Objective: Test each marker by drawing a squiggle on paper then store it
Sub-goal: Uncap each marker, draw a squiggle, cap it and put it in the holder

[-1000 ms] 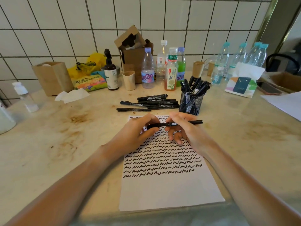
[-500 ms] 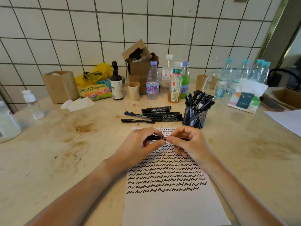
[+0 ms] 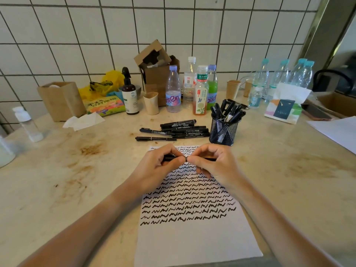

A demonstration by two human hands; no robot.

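Head view: both hands meet over the top edge of the white paper sheet [image 3: 194, 241]. Left hand [image 3: 154, 166] and right hand [image 3: 217, 164] each pinch one end of a slim black marker [image 3: 169, 158], held level just above the sheet, fingertips nearly touching at its middle. Can't tell if the cap is going on or coming off; the joint is hidden by the fingers.

Progress, as a judgement: paper carries many rows of black squiggles, lower third blank, so plenty of markers are tested. Black wire-mesh pen cup [image 3: 223, 132] just beyond the sheet is packed with black markers, likely the stored ones. A loose pile of black markers [image 3: 179, 130] lies on the beige stained countertop [image 3: 57, 170], left of the cup, probably untested. Left to do: finish this one, then work through that pile.
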